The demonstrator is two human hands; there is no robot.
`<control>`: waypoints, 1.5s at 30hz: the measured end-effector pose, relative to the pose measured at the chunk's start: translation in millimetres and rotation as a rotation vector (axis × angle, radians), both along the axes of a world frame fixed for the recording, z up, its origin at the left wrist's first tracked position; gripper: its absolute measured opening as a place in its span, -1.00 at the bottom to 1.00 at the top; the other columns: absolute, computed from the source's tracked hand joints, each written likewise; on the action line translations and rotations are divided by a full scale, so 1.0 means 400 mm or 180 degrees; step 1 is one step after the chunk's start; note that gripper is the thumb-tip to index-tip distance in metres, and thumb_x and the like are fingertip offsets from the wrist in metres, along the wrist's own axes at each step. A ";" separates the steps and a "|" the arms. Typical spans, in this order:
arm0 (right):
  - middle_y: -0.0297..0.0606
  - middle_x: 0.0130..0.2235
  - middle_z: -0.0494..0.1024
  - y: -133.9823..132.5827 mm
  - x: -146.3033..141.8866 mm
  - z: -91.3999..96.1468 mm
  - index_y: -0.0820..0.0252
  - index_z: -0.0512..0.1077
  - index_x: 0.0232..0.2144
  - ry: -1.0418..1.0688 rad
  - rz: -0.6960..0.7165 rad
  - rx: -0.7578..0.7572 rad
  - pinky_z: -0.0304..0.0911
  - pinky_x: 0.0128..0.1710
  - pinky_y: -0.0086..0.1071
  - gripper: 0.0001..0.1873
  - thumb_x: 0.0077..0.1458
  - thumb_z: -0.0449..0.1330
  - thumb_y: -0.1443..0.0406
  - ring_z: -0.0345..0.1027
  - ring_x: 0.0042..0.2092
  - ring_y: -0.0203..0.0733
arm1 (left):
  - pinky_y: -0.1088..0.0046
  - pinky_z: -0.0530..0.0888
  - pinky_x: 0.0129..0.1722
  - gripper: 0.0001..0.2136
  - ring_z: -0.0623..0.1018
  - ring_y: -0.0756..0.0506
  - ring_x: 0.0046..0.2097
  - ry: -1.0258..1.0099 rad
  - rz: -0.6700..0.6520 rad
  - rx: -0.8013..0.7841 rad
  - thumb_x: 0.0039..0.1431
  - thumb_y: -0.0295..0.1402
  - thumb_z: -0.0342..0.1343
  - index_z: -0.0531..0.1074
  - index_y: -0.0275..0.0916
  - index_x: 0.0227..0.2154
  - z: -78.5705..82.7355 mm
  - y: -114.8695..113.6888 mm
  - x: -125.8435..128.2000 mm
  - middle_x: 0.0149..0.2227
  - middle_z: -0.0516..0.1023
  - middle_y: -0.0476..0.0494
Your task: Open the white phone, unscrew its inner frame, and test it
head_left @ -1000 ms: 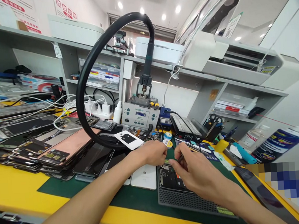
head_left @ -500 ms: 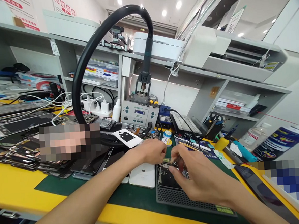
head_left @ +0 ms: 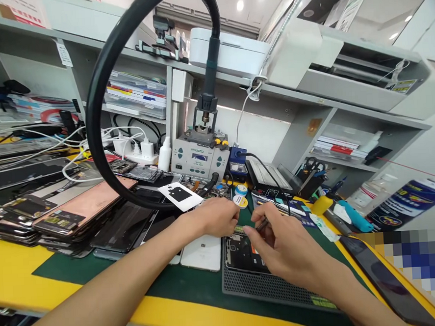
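An opened phone (head_left: 241,252) with black innards and an orange patch lies on a dark perforated repair pad (head_left: 262,288). My right hand (head_left: 281,238) is over its right side, with a dark slim tool (head_left: 261,224) pinched in the curled fingers; the tool's tip is hidden. At the phone's upper left edge my left hand (head_left: 221,217) is closed, its fingertips turned away, so what they hold, if anything, cannot be seen. Left of the pad, below my left wrist, lies a white phone (head_left: 201,255), back up.
Stacked phone parts (head_left: 69,211) crowd the left. A hot air station (head_left: 198,157) with a thick black hose (head_left: 92,106) stands behind. A white card (head_left: 181,197), small jars (head_left: 240,196), a spray can (head_left: 411,202) and a dark phone panel (head_left: 379,276) lie around the green mat (head_left: 173,288).
The view has tipped downward and shifted slightly. My right fingers have drawn back a little from the phone, showing more of its orange patch. My left hand stays closed near its upper edge.
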State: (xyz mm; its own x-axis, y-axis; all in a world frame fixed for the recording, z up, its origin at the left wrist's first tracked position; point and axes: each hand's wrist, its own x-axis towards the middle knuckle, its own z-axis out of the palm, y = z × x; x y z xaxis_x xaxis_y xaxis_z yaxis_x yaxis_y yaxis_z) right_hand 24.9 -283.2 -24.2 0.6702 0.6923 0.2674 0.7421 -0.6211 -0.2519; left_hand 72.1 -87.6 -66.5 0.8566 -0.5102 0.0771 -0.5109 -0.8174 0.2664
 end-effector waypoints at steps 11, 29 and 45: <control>-0.49 -0.55 0.40 -0.007 0.001 0.011 0.08 0.18 -0.17 0.0079 0.0029 -0.0156 0.00 -0.49 -0.36 -0.85 0.22 0.09 0.35 0.28 -0.55 -0.23 | 0.36 0.42 -0.33 -0.85 0.63 -0.25 -0.19 0.0002 0.0034 0.0025 0.14 -0.41 0.02 0.51 -0.16 -0.34 0.003 -0.002 -0.003 -0.28 0.65 -0.19; -0.44 -0.49 0.45 -0.034 0.012 -0.002 0.07 0.20 -0.12 0.0018 -0.0107 -0.0105 0.04 -0.49 -0.35 -0.78 0.21 0.15 0.29 0.30 -0.52 -0.21 | 0.37 0.44 -0.31 -0.83 0.62 -0.22 -0.19 0.0037 -0.0001 0.0000 0.16 -0.38 0.02 0.52 -0.16 -0.28 -0.005 0.000 0.000 -0.24 0.65 -0.18; -0.51 -0.53 0.43 -0.026 0.001 -0.018 0.07 0.20 -0.10 -0.0178 0.0062 0.0204 0.06 -0.51 -0.37 -0.74 0.20 0.18 0.32 0.33 -0.54 -0.26 | 0.34 0.45 -0.31 -0.82 0.62 -0.25 -0.19 -0.0058 -0.0001 0.0058 0.13 -0.37 0.00 0.51 -0.16 -0.32 -0.003 -0.002 -0.002 -0.26 0.65 -0.20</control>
State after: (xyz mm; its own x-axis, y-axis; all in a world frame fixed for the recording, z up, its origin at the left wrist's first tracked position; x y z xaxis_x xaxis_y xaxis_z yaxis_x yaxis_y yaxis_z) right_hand 25.4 -293.8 -31.2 0.6396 0.6853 0.3482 0.7679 -0.5904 -0.2486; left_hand 71.3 -88.3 -67.8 0.8549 -0.5121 0.0834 -0.5159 -0.8218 0.2419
